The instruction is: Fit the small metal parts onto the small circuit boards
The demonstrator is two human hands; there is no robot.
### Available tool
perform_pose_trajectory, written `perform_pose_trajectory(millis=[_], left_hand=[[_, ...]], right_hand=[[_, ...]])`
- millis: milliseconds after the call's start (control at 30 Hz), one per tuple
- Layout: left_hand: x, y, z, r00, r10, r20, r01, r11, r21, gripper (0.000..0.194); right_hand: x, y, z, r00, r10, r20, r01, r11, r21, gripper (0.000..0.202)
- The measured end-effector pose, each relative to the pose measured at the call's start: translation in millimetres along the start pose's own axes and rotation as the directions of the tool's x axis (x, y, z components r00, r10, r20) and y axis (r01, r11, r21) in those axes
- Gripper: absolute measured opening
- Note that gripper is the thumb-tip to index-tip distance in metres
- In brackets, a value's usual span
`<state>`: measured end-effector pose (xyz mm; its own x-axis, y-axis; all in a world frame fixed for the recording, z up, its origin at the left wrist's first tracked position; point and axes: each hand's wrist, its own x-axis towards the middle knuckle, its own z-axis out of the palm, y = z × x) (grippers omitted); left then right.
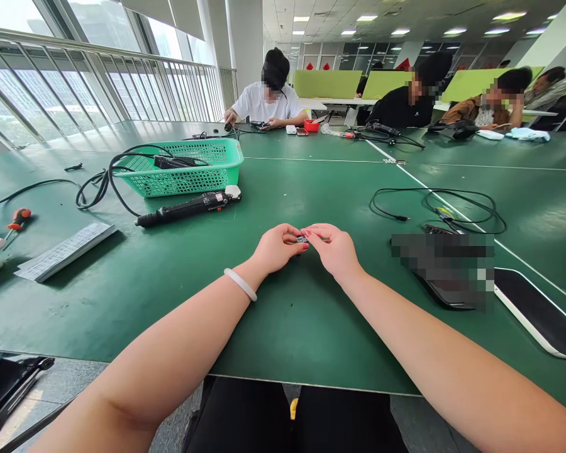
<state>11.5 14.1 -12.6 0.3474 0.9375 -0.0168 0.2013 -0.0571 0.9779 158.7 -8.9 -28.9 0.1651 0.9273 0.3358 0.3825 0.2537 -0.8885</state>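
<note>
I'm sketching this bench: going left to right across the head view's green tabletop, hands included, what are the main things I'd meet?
Orange-handled screwdriver, black power tool, left hand, small part at the fingertips, right hand, black-topped white slab.

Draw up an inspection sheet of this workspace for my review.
Surface: green table, white lines to the right.
Job's things: small part, mostly hidden, details unclear.
Clutter: green basket, black tool, orange-handled screwdriver, white block, blurred black item.
Hands: left hand and right hand both hold the small part.
Cables: black cable looped beside the basket; another cable coiled at right.
Surroundings: people seated across the table; railing and windows at left.
</note>
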Motion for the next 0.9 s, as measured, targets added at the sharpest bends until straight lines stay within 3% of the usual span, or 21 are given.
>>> perform_pose_trajectory(millis=[200, 400, 600, 900], left_hand=[[-0.5, 3.7, 0.7, 0.999, 0.010, -0.035, -0.013, 0.996, -0.085, 0.029], [2.9, -2.4, -0.3, 0.998, 0.060, -0.031, -0.061, 0.997, -0.039, 0.027], [1.2, 0.5, 1.3, 0.999, 0.051, -0.005, -0.051, 0.997, -0.062, 0.027], [1.2, 2.9, 2.9, 0.999, 0.040, 0.019, -0.036, 0.984, -0.175, 0.027]], right_hand=[[-1.5, 0.4, 6.1, 0.987, 0.157, 0.013, -0.155, 0.953, 0.261, 0.021], [-2.6, -5.0, 6.5, 0.975, 0.219, 0.032, -0.219, 0.935, 0.278, 0.022], [1.4, -6.8, -3.7, 0.931, 0.335, 0.141, -0.361, 0.901, 0.241, 0.029], [7.9, -5.0, -14.4, 0.878, 0.364, 0.311, -0.475, 0.750, 0.461, 0.027]])
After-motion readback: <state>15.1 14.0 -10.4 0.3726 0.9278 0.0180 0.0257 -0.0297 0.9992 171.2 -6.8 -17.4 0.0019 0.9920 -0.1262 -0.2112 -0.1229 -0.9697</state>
